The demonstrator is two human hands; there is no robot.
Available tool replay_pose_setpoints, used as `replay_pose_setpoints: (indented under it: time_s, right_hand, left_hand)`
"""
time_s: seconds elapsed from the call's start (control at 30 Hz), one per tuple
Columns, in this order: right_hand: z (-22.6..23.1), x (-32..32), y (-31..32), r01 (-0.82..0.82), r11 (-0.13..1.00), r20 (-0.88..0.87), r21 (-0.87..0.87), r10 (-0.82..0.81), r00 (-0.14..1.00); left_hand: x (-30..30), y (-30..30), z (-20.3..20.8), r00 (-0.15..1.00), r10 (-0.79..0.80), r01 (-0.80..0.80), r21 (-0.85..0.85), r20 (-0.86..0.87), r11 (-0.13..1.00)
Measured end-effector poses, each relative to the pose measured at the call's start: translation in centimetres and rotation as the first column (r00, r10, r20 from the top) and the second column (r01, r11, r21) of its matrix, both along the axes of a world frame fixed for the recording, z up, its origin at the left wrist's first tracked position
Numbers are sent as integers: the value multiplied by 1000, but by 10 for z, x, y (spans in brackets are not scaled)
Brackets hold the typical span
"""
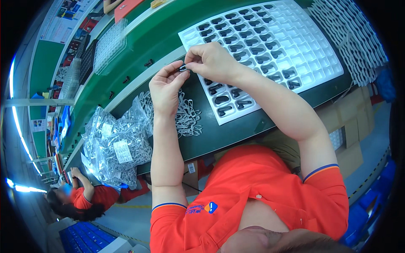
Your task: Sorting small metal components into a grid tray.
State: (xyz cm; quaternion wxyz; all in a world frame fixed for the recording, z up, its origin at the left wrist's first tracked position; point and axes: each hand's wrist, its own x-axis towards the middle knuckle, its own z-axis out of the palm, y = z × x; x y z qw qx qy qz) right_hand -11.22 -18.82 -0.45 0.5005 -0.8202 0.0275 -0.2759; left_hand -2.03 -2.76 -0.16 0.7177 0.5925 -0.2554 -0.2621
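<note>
My left hand (pixel 166 87) and my right hand (pixel 214 62) meet over the near edge of the green conveyor, both closed in a pinch. Between their fingertips is a small black part (pixel 182 68) with a light edge on it; its exact kind is too small to make out. Under and beside my left forearm lies a loose pile of grey loop-shaped pieces (pixel 187 116). A white moulded tray (pixel 295 40) extends beneath my right forearm. Small black parts sit in many of its pockets, mostly on its left side.
Clear plastic bags (pixel 116 143) of grey loops stand left of my left forearm. Several black parts (pixel 126 79) lie along the green conveyor (pixel 139 50). Stacked white trays (pixel 352 40) are at the far right, above a cardboard box (pixel 352 122). Another person (pixel 95 194) sits at lower left.
</note>
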Motion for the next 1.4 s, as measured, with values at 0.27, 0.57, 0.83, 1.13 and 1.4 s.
replay_pose_setpoints:
  time_s: [0.27, 0.57, 0.83, 1.13, 1.4]
  right_hand:
    - [3, -1, -1, -6, 1000, -30, -7, 6, 1000]
    - [-1, 1, -3, 39, 988, -18, -150, -42, 999]
    - [6, 1, -26, 304, 951, 245, -57, -282, 928]
    - [17, -4, -26, 299, 954, 223, 33, -299, 928]
    - [15, -3, -21, 241, 970, 168, 42, -244, 955]
  left_hand:
    - [-3, 1, 1, 996, 14, -17, 37, 85, 999]
    - [14, -11, 15, 846, -119, -46, 294, 520, 955]
    - [121, -59, -8, 497, -185, -440, 429, 848, 789]
    - [-2, -62, 37, 518, -529, -64, 647, 672, 760]
    - [11, -51, 25, 549, -402, 0, 481, 732, 877]
